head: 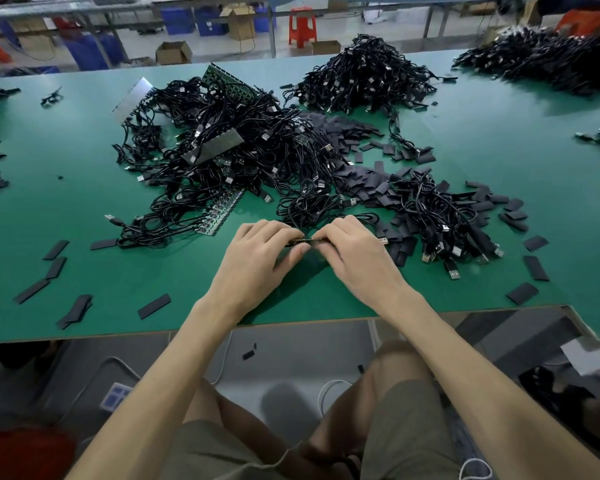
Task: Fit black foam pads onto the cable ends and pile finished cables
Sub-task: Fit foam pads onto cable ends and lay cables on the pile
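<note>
My left hand [257, 252] and my right hand [352, 252] meet just above the green table [84, 202], near its front edge. Together they pinch a small dark cable end [307, 241] with a black foam pad on it; fingers hide most of it. Its cable runs back into a big tangle of black USB cables [229, 161] right behind my hands. Loose black foam pads [371, 185] lie heaped to the right of that tangle. A second heap of cables [447, 220] sits to the right of my right hand.
Another cable pile [368, 77] stands at the back centre, and a further one [548, 57] at the back right. Single foam pads [54, 265] lie scattered at the front left and front right [536, 268]. Green circuit strips [222, 213] poke out of the tangle.
</note>
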